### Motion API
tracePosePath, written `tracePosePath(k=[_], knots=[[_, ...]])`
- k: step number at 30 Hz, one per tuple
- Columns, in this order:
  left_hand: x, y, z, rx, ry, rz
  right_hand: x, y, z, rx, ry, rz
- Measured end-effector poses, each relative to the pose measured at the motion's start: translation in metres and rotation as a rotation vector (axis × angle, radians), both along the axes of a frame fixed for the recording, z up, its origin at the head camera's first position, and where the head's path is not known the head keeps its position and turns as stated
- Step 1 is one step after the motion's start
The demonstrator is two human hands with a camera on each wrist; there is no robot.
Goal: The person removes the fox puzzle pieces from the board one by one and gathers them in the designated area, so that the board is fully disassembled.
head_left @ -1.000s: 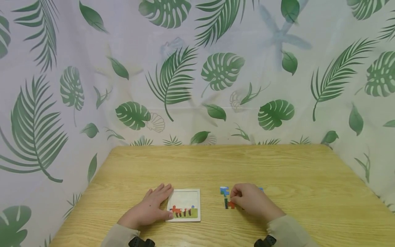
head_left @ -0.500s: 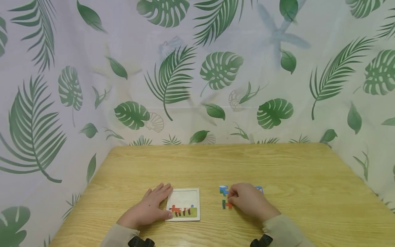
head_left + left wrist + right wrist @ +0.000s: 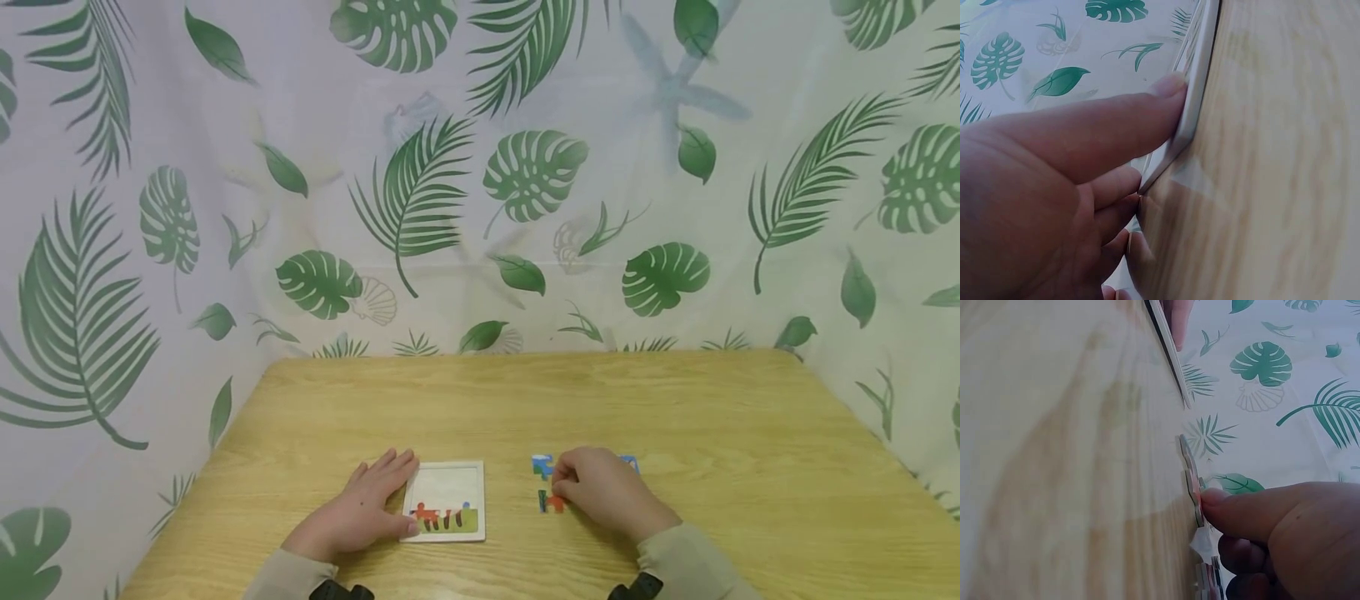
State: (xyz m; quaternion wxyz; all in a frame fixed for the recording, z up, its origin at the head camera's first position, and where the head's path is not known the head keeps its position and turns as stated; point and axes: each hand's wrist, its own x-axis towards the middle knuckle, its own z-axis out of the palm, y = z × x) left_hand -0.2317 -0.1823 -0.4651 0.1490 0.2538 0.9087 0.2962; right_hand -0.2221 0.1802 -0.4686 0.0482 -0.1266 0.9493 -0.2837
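A small square puzzle tray with a white frame lies on the table in the head view. Joined puzzle pieces in green and red fill its lower part. My left hand rests along the tray's left side, fingers straight, thumb on the frame. To the right, my right hand has its fingers curled, thumb and finger at a red and dark green puzzle piece, pinching it. In the right wrist view the thumb presses that piece. My palm hides other pieces beneath it.
A blue and green puzzle piece lies just beyond the right fingertips. Another blue piece shows behind the right hand. The wooden table ends at a leaf-printed cloth hanging at the back and sides.
The red and dark green piece has slid slightly left with my right hand. My left hand stays at the tray, and the tray's contents look the same.
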Motion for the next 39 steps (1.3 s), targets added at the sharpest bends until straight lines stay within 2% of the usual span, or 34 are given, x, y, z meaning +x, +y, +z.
tracePosePath(k=[8, 15, 19, 24, 39], knots=[[0.003, -0.001, 0.001, 0.005, -0.024, 0.009, -0.001, 0.000, -0.004, -0.004, 0.036, 0.022], [0.004, 0.001, 0.000, 0.005, -0.004, 0.004, 0.003, 0.000, -0.001, -0.012, 0.055, 0.040], [0.002, 0.001, 0.001, 0.003, 0.003, -0.002, 0.004, -0.002, 0.003, -0.037, 0.080, 0.048], [-0.001, 0.001, 0.000, -0.005, -0.005, -0.009, 0.005, -0.007, 0.005, -0.105, 0.061, 0.080], [0.001, 0.000, -0.001, 0.007, -0.014, 0.001, 0.008, -0.045, 0.015, -0.164, 0.057, 0.155]])
